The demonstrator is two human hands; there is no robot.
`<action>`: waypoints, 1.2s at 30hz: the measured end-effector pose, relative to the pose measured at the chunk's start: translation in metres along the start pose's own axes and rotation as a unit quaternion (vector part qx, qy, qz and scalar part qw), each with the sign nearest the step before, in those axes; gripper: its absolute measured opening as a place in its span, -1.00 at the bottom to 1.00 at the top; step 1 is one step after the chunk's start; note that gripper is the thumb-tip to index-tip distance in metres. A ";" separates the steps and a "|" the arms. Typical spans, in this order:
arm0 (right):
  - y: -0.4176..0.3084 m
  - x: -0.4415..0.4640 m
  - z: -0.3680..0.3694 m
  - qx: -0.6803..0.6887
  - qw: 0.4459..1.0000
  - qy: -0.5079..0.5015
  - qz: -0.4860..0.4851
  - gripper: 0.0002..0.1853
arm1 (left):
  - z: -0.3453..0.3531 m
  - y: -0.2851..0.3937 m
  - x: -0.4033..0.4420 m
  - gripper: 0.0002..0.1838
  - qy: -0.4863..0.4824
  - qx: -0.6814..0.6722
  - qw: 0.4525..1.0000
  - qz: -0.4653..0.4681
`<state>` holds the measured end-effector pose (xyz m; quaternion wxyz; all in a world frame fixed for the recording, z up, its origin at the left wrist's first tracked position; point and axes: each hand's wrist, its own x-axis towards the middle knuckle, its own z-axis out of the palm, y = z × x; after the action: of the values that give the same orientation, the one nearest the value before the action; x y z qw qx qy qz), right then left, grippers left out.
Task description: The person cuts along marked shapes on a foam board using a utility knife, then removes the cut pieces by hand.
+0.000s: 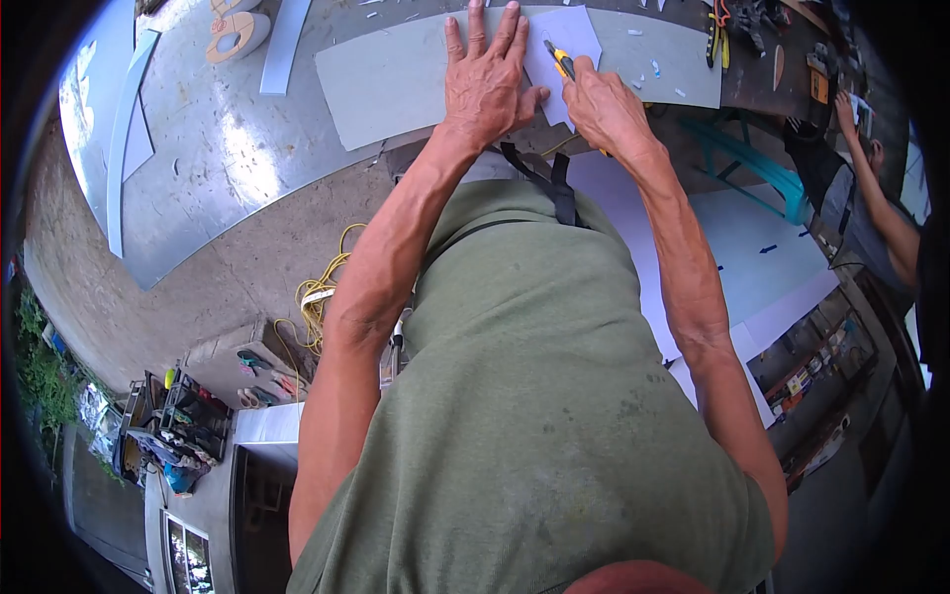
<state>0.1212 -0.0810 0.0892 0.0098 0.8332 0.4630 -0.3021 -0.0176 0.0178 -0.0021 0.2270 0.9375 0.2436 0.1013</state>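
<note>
My left hand (pixel 485 84) lies flat with fingers spread, pressing on a grey board (pixel 381 84) and the left edge of a pale lilac paper sheet (pixel 569 30). In my right hand (pixel 609 111) is a yellow and black utility knife (pixel 561 61), its tip pointing up and left over the sheet. Whether the blade touches the paper I cannot tell. The sheet rests on top of the board, and small white scraps (pixel 655 69) lie to the right of the knife.
Shoe-sole shapes (pixel 237 35) and pale strips (pixel 285 49) lie on the metal tabletop (pixel 213 129). Pliers (pixel 717 25) and other tools sit at the right. A teal stool (pixel 752 168) stands below, near another person's arm (pixel 876 193). A yellow cord (pixel 322 287) lies on the floor.
</note>
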 end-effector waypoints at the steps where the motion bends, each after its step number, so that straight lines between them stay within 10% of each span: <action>1: -0.001 -0.003 0.000 -0.001 1.000 -0.006 0.014 -0.70 | 0.000 0.001 -0.001 0.02 -0.007 0.002 1.000 -0.002; 29: 0.017 -0.017 -0.015 -0.070 0.997 -0.036 -0.009 -0.70 | 0.000 0.004 0.002 0.06 0.001 -0.032 0.999 -0.021; 36: 0.050 -0.026 0.005 0.256 0.959 0.062 0.104 -0.61 | -0.007 0.010 0.004 0.10 0.032 -0.070 0.997 -0.023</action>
<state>0.1478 -0.1310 0.0848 -0.2014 0.8682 0.2808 -0.3560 -0.0121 0.0148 0.0092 0.2862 0.9099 0.2643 0.1427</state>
